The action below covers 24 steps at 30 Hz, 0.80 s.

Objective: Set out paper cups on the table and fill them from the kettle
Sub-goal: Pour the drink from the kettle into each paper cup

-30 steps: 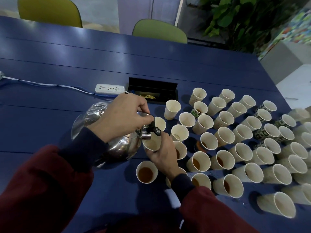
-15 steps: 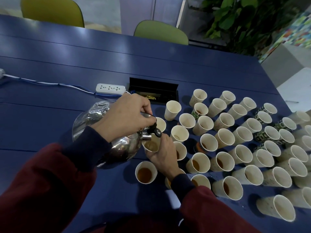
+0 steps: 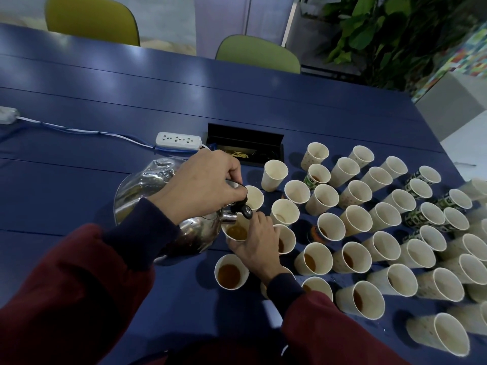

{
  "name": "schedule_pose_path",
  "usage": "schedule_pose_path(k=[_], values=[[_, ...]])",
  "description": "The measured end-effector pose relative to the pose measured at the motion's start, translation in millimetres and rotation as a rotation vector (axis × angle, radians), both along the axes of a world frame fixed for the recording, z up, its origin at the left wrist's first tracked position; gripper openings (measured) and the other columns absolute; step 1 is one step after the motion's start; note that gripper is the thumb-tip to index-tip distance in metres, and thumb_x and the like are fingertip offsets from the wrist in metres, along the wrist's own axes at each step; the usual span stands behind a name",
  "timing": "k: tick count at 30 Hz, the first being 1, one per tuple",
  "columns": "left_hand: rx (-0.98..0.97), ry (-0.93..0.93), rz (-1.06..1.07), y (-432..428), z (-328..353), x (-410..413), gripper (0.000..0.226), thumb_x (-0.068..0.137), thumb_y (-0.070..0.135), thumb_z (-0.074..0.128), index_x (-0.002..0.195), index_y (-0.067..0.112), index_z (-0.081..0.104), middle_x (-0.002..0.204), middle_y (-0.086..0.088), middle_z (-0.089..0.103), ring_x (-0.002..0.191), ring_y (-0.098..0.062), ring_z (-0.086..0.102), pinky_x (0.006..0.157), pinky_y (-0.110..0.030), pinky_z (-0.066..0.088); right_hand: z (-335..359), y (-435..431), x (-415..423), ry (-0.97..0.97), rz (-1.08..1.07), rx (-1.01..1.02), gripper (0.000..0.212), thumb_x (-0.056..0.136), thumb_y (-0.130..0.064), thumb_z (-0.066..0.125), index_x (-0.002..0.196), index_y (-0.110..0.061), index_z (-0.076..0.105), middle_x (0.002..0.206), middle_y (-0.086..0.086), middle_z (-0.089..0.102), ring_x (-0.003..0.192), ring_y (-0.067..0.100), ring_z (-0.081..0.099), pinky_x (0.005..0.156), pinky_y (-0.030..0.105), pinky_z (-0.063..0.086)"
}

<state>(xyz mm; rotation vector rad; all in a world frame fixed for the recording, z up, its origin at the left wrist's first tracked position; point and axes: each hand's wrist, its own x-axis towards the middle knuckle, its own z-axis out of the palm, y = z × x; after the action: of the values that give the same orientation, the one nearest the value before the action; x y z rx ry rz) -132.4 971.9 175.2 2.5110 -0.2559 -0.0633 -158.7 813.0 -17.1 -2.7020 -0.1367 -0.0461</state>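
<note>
1. The left hand (image 3: 200, 188) gripped the handle of the steel kettle (image 3: 142, 184), fingers curled tight round it. The kettle was tipped so that its spout (image 3: 228, 216) hung just over the cup (image 3: 237, 232).
2. The right hand (image 3: 257, 246) held that cup, fingers wrapped round its wall, at the near left corner of the other cups (image 3: 382, 217). I could not tell whether it stood on the table or was lifted.
3. Brown liquid already showed in the cup. A pour that ran too long would probably spill over the rim onto the right fingers.
4. The paper wall looked soft, so a hard squeeze could buckle it and slop the drink out.
5. A filled cup (image 3: 229, 272) stood just beside the right wrist, and another was partly hidden under the sleeve. A jog of that arm could tip either one.
6. A power strip (image 3: 178, 140) lay just beyond the kettle, so a splash or a wide swing that way would be risky.
7. To the left of the kettle the blue table (image 3: 79, 180) was bare, which gave good room to set the kettle down.
8. To the right the cups stood crowded almost rim to rim out toward the table's right edge. That left little room for an arm to reach in.
</note>
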Motion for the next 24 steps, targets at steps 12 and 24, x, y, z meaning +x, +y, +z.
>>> schedule_pose_path(k=[12, 24], values=[[0.061, -0.019, -0.001, 0.1, -2.5, 1.4, 0.017, 0.078, 0.037, 0.074, 0.067, 0.034, 0.061, 0.075, 0.013, 0.069, 0.079, -0.008, 0.062, 0.074, -0.03, 0.051, -1.4, 4.0, 1.1, -0.013, 0.0, -0.072, 0.061, 0.075, -0.058, 0.068, 0.124, -0.025, 0.051, 0.113, -0.005, 0.056, 0.105, 0.02, 0.05, 0.082, 0.037, 0.027], [-0.117, -0.005, 0.1, 18.0, -11.4, -1.0, 0.013, 0.075, 0.028, 0.077, 0.067, 0.025, 0.066, 0.065, 0.012, 0.07, 0.059, 0.0, 0.061, 0.067, -0.031, 0.054, -2.4, 7.0, 1.2, 0.019, -0.003, -0.091, 0.062, 0.074, -0.063, 0.07, 0.122, -0.028, 0.051, 0.112, -0.009, 0.059, 0.108, 0.018, 0.055, 0.108, 0.054, 0.032]])
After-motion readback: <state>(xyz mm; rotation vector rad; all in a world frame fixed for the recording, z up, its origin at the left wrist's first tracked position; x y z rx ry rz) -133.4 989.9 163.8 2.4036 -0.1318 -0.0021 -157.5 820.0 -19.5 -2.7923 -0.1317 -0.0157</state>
